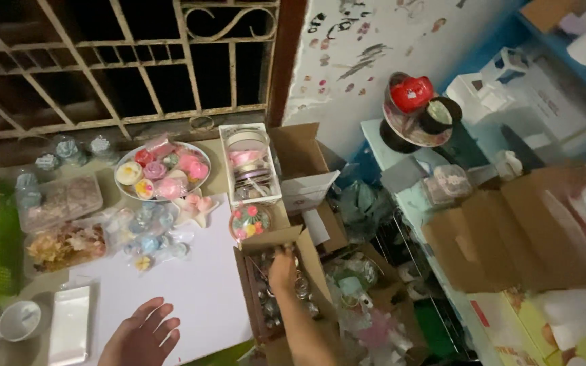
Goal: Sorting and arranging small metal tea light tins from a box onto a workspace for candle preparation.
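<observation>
Picking step: right hand reaching into brown cardboard box of small glass jars, grasp indiscernible; left hand spread flat on white counter.

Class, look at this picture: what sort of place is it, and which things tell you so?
Probably a home craft workspace: a plate of colourful handmade pieces, a white basket of ribbon rolls, and an open cardboard box of small jars that the right hand reaches into.
</observation>
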